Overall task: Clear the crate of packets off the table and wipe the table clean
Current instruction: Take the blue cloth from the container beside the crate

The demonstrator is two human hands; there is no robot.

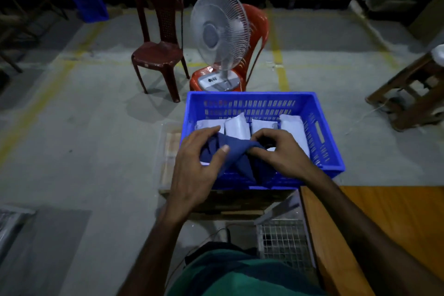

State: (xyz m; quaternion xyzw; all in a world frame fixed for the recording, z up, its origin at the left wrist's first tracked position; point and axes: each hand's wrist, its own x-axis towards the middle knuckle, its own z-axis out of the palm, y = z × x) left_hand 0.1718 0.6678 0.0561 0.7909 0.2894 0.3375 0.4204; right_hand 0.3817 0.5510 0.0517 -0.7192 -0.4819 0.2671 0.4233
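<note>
A blue slotted crate (322,137) sits on a low wooden stand in front of me, off the table. Several white packets (236,125) stand in a row inside it. Both my hands hold a dark blue cloth (236,155) over the crate's near side. My left hand (199,163) grips the cloth's left part with the thumb on top. My right hand (278,149) pinches its right part. The orange wooden table (389,218) lies at the lower right, its top bare where visible.
A white fan (221,33) stands on a red chair (258,29) just behind the crate. A maroon chair (159,38) is to the left. A wooden bench (413,94) stands at the right. A wire-mesh rack (283,238) sits beside the table's edge.
</note>
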